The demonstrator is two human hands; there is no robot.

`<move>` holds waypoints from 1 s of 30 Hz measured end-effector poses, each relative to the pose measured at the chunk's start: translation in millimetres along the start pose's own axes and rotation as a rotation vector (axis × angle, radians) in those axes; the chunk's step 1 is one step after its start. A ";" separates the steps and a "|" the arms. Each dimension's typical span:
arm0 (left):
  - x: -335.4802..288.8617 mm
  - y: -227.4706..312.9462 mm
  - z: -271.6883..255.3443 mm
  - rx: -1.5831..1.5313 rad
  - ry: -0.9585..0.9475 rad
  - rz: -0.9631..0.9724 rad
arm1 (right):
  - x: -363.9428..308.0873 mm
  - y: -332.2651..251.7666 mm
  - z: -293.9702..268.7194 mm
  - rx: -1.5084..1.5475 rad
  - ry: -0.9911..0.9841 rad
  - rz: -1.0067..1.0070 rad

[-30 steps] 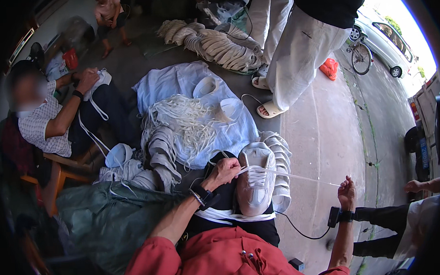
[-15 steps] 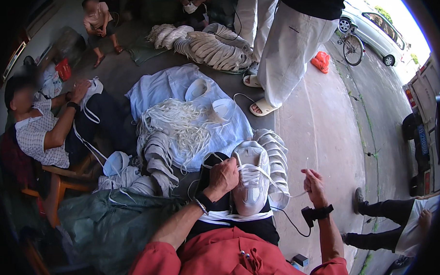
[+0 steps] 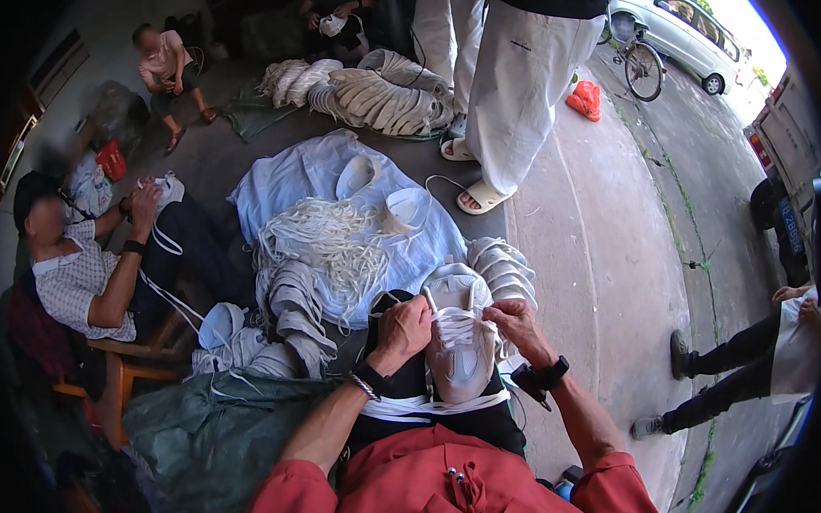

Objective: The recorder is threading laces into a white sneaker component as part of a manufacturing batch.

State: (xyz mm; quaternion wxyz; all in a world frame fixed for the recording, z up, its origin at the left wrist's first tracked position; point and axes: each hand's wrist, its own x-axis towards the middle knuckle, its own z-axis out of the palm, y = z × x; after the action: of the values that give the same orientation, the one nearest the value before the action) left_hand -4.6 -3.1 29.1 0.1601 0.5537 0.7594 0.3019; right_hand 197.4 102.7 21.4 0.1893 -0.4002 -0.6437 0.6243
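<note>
A white sneaker [image 3: 457, 341] rests on my lap, toe pointing away from me. My left hand [image 3: 400, 331] grips its left side at the eyelets with fingers closed on the shoe and its white lace. My right hand [image 3: 516, 326] pinches the lace at the right side of the eyelets. More white lace [image 3: 434, 406] lies across my dark trousers under the shoe. A loose heap of white laces [image 3: 333, 241] sits on a pale blue cloth [image 3: 290, 184] in front of me.
Stacks of white shoe uppers [image 3: 506, 267] lie right of the sneaker, and more [image 3: 290, 310] to its left. A seated person [image 3: 90, 268] at left handles a shoe. A standing person in white trousers [image 3: 513, 81] is ahead. Green sacking [image 3: 208, 426] lies at lower left.
My right hand came in from far out at the right, where it had the lace pulled taut, back to the sneaker's eyelets. My left hand stayed on the shoe.
</note>
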 end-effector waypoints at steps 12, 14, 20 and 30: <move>-5.5 -2.4 -4.7 -0.043 0.026 0.023 | 8.0 -16.2 15.0 -0.643 0.201 -0.456; -6.1 -1.8 -7.9 -0.045 0.015 0.018 | 11.7 -21.5 18.7 -0.783 0.184 -0.481; -6.7 -2.1 -21.7 -0.048 -0.014 0.108 | 21.0 -35.2 -2.1 -0.552 -0.087 -0.334; 3.8 -12.2 -34.1 0.330 -0.058 0.508 | 48.2 -61.0 -18.6 -0.542 -0.495 -0.262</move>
State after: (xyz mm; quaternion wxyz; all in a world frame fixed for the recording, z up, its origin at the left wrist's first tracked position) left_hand -34.6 -11.6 47.8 0.0091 0.7529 0.6303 0.1890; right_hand 164.9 157.2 70.2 -0.0063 -0.1871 -0.8573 0.4797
